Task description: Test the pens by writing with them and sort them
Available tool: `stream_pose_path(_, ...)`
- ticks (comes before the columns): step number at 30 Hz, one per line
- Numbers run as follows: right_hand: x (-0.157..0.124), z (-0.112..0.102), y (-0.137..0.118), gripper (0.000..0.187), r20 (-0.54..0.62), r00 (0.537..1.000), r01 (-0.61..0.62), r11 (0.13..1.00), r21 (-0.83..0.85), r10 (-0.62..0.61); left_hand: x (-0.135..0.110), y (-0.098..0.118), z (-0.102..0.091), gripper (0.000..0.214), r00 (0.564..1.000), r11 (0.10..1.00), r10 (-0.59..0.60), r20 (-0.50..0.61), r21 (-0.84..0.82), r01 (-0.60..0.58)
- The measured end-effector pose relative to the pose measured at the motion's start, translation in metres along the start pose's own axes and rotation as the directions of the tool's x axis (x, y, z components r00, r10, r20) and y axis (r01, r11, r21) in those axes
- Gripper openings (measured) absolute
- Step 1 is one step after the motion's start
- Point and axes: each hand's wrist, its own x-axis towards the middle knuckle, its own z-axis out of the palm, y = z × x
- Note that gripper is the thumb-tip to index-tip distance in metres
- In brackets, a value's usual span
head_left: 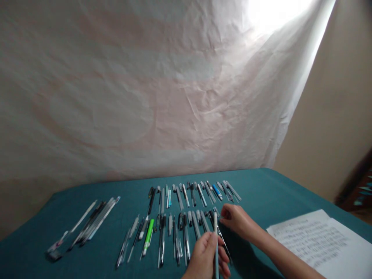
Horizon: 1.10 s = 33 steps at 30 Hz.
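Note:
My left hand (205, 254) is closed round a slim pen (216, 240), held upright with its pale end up and its bluish barrel running down past my fingers. My right hand (236, 220) is just beyond it to the right, low over the cloth, with curled fingertips drawn together. Whatever those fingertips pinch, if anything, is hidden. Right beside them is a small clear cap (215, 210) at the right end of the near row. A dark, thin pen (226, 244) lies behind and right of my left hand, partly covered by it.
Pens and caps lie in two rows, including a bright green pen (148, 236) in front and a blue one (216, 191) behind. To the left is a bundle of pens (97, 221) near a clear pouch (56, 250). Handwritten paper (314, 240) lies right on the green cloth (255, 186).

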Motion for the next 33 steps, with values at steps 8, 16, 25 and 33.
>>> stream_pose_path(8,0.002,0.006,0.001,0.006,-0.015,1.0,-0.002,0.998,-0.07,0.001,0.001,-0.002,0.0,0.045,1.0,1.0,0.002,-0.006,-0.004,-0.002)
stream_pose_path(16,0.001,0.009,0.002,0.012,-0.029,1.0,0.01,0.999,-0.047,-0.011,0.001,0.0,0.0,0.046,1.0,1.0,0.0,-0.014,0.018,0.0)
stream_pose_path(25,0.0,-0.016,-0.029,0.035,0.165,0.985,-0.143,0.818,0.556,0.061,0.002,-0.002,-0.002,0.046,1.0,1.0,-0.009,-0.02,-0.003,0.009)
stream_pose_path(33,-0.008,-0.021,-0.048,0.034,0.239,0.97,-0.21,0.62,0.756,0.037,-0.001,0.001,0.001,0.046,1.0,1.0,-0.002,-0.014,0.031,0.003)
